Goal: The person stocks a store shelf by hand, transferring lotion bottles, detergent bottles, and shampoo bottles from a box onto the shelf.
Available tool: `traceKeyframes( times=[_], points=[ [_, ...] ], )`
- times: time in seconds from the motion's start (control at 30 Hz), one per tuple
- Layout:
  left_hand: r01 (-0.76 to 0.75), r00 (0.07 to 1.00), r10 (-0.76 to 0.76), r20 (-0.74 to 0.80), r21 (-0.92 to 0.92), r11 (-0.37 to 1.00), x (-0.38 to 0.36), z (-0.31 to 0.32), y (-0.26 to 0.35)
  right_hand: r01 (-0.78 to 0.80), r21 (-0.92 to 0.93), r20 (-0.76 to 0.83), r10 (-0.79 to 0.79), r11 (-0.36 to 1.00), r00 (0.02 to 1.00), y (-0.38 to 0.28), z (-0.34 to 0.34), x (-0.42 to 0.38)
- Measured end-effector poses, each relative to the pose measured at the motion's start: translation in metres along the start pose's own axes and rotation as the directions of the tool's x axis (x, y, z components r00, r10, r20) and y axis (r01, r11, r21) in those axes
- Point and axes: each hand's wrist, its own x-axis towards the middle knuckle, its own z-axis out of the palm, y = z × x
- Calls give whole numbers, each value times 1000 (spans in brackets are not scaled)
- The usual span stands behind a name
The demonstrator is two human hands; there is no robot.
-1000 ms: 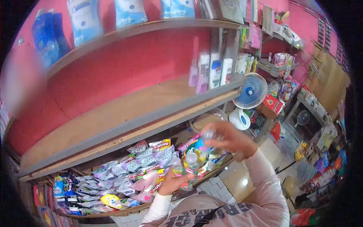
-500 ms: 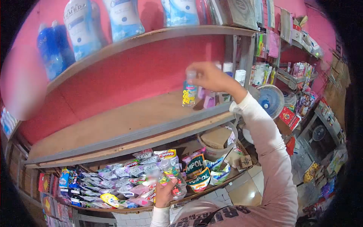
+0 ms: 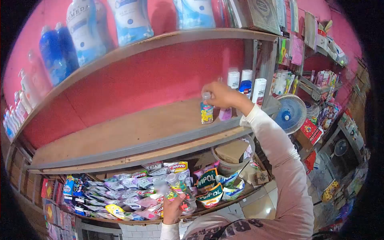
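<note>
My right hand (image 3: 226, 96) pinches the cap of a small clear bottle (image 3: 207, 114) with a blue-and-yellow label. The bottle is upright at the front right of the middle shelf (image 3: 132, 128); its base appears to rest on the board. Directly beside it is a purple bottle (image 3: 225, 114), partly behind my wrist. Low in front of me, my left hand (image 3: 174, 208) is closed around several similar clear bottles (image 3: 179, 187) with colourful labels and clear caps. My fingers and the overlap hide their exact number.
White-capped Zinc bottles (image 3: 259, 91) stand at the shelf's right end. Below lie many sachets (image 3: 132, 184), green Wipol pouches (image 3: 209, 194) and a bucket (image 3: 230, 164) holding cardboard. Large blue-and-white bottles (image 3: 132, 20) line the upper shelf. A fan (image 3: 289, 114) stands to the right.
My right hand has moved down with the small bottle, closer to the shelf's front edge. More of the white-capped bottles shows behind it. The left hand still holds its bottles.
</note>
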Motion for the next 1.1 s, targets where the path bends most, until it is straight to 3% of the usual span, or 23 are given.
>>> traceKeyframes(
  times=[0.2, 0.3, 0.7, 0.8, 0.9, 1.0, 1.1],
  points=[
    [24, 1000, -25, 13, 23, 999, 3, -3, -1, -159, 123, 67, 151, 980, 986, -12, -4, -5],
    [31, 1000, -32, 1, 65, 997, 3, -2, 4, -36, 54, -13, 37, 998, 999, 5, 7, -1],
    [38, 999, -40, 30, 91, 995, 5, -6, 8, -114, -10, 35, 115, 993, 993, -3, 3, -1],
    [-5, 999, 1, 32, 123, 992, 7, 4, 15, -160, 58, 65, 156, 985, 986, -14, -6, -7],
    [-65, 998, 58, 37, 222, 973, 9, 22, 32, 28, -148, -243, -63, 989, 968, 6, 10, -8],
    [-91, 996, 88, 25, 370, 925, 18, 35, 49, 57, -138, -322, -100, 989, 941, -12, -5, -13],
    [-190, 982, 179, 66, 439, 878, 26, 59, 71, 135, 234, -69, -122, 963, 990, -61, -34, -27]
  ],
)
